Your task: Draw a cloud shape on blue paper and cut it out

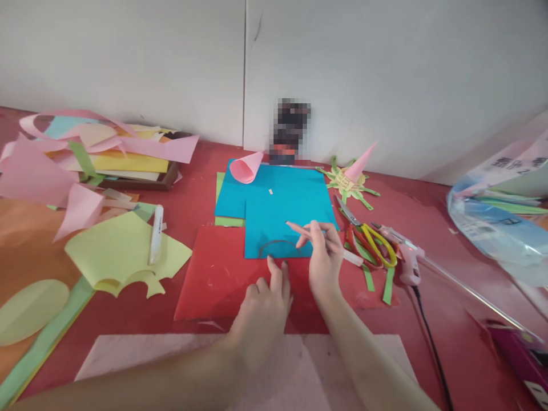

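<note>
In the head view my right hand (326,257) is closed around a pencil (299,229), its tip pointing up and left above the blue paper sheet (291,211). A dark arc is drawn near that sheet's lower edge. My left hand (265,297) has its index and middle fingers stretched out at the lower edge of the sheet, the other fingers bent. Beneath lies a red board (209,274). Another blue sheet (231,197) is under the first, with a pink paper cone (246,168) lying on it.
Right of the sheets lie scissors (377,245), a pink glue gun (411,262) with a cord, and a paper flower with a pink cone (359,165). Left are yellow-green paper (124,245), a white pen (156,234) and a box of paper scraps (149,181). A plastic bag (483,200) stands far right.
</note>
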`<state>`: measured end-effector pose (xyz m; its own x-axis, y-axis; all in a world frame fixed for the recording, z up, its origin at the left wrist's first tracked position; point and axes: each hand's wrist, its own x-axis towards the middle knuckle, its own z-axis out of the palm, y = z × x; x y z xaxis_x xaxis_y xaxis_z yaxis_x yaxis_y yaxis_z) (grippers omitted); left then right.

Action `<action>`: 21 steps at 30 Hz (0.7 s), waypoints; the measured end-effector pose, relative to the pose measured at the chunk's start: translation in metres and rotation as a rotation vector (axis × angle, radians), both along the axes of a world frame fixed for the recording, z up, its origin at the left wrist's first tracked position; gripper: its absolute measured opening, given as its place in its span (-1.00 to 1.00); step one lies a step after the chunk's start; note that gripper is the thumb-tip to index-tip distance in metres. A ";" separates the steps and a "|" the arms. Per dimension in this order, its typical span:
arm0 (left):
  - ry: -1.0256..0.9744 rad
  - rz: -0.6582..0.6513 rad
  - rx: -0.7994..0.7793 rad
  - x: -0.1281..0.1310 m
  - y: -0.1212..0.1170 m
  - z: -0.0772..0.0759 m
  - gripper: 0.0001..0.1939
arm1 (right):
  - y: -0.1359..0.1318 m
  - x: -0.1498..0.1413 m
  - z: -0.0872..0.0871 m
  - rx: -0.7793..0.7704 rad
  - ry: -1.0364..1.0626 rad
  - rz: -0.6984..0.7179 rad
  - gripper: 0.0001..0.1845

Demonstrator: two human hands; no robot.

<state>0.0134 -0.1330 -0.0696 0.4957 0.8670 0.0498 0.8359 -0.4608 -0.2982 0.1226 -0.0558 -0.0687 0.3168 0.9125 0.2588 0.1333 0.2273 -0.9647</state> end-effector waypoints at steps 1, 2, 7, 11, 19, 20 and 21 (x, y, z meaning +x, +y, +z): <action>-0.002 0.006 -0.001 0.000 0.000 0.000 -0.54 | 0.001 0.001 0.000 0.033 -0.001 -0.065 -0.82; -0.004 0.009 -0.002 0.000 0.000 0.000 -0.54 | 0.002 0.002 0.000 0.062 0.000 -0.119 -0.83; -0.010 0.008 0.015 0.000 0.001 0.002 -0.56 | 0.006 0.005 -0.003 0.107 0.031 -0.207 -0.85; 0.013 0.002 0.042 0.000 0.001 0.002 -0.56 | 0.006 0.005 -0.005 0.091 0.053 -0.200 -0.86; 0.032 -0.006 0.044 0.000 0.001 0.004 -0.57 | 0.005 0.005 -0.005 0.079 0.071 -0.185 -0.86; 0.036 -0.008 0.045 0.000 0.002 0.005 -0.56 | 0.005 0.005 -0.005 0.079 0.074 -0.186 -0.85; 0.041 -0.008 0.045 0.000 0.002 0.005 -0.56 | 0.006 0.005 -0.005 0.080 0.077 -0.188 -0.85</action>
<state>0.0131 -0.1312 -0.0650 0.5054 0.8602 0.0678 0.8186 -0.4532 -0.3528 0.1277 -0.0500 -0.0740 0.5007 0.8131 0.2970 0.1076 0.2820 -0.9534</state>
